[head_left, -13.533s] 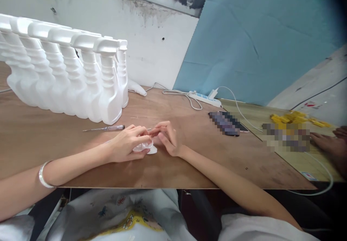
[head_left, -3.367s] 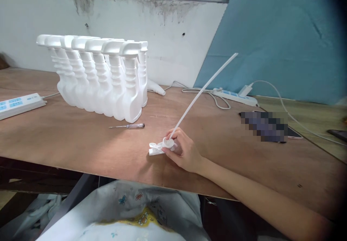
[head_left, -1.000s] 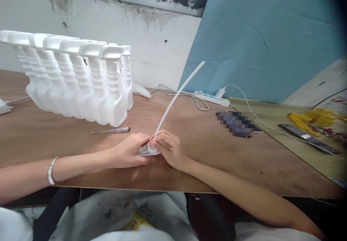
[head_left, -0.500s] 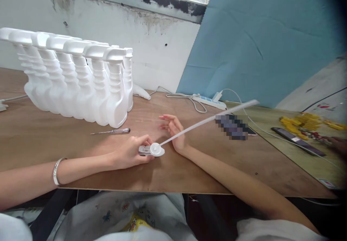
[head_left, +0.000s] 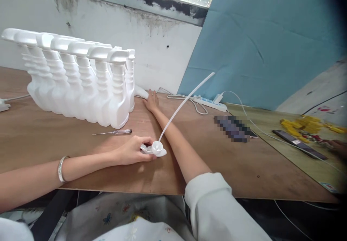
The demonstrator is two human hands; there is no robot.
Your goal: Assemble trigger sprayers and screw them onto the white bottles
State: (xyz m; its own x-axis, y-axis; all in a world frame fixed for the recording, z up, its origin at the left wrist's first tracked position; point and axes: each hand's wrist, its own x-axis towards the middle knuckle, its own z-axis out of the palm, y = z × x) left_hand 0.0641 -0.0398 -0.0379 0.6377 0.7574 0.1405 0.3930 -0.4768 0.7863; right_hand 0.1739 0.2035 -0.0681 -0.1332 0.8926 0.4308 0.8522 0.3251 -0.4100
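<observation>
1. Spray-head (head_left: 154, 150), white, lies on the wooden counter (head_left: 81, 150) near its front edge, with its round collar facing up and a long thin dip tube (head_left: 187, 100) rising from it, slanting up and to the right.
2. Largest on the counter is a tight row of white trigger bottles (head_left: 78, 85), standing upright at the back left, close to the wall.
3. A white power strip (head_left: 207, 103) with its cables lies at the back, by the blue panel.
4. A thin screwdriver (head_left: 114, 132) with a clear handle lies flat between the bottles and the spray-head, touching neither.
5. The left hand (head_left: 132, 150) rests on the counter; its grip is closed loosely on the left end of the spray-head, thumb on top.
6. The right hand (head_left: 151, 102) is stretched far forward to a white nozzle piece (head_left: 141, 92) lying behind the last bottle; its fingers are spread flat and nearly touch the piece, holding nothing that can be seen.
</observation>
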